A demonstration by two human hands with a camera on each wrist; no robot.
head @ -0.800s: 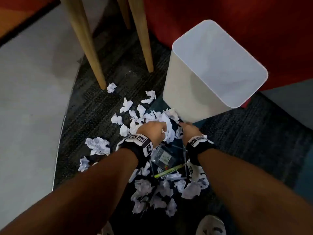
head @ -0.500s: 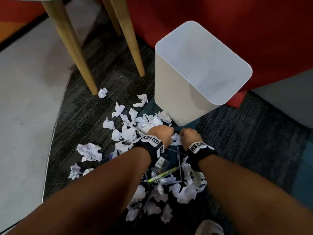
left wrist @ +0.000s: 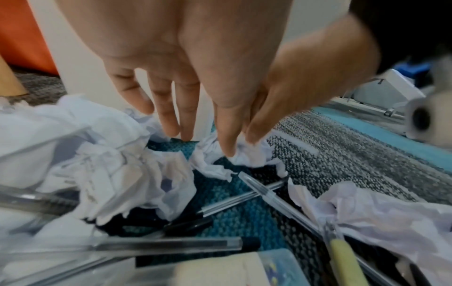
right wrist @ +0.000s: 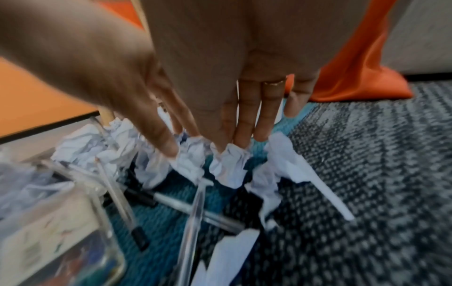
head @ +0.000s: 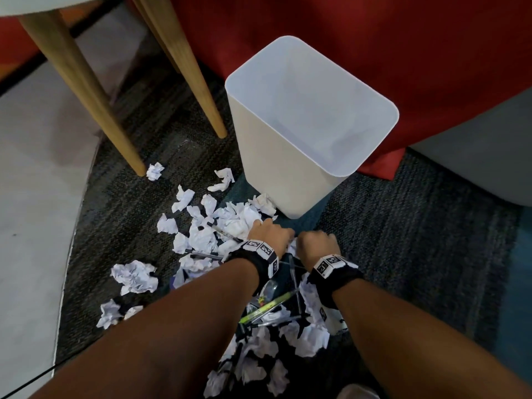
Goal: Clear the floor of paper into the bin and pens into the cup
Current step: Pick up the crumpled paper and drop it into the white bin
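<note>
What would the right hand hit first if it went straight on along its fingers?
Crumpled paper: the right hand points down at it and its fingertips touch it. There seems to be carpet just beneath, though depth is unclear.
</note>
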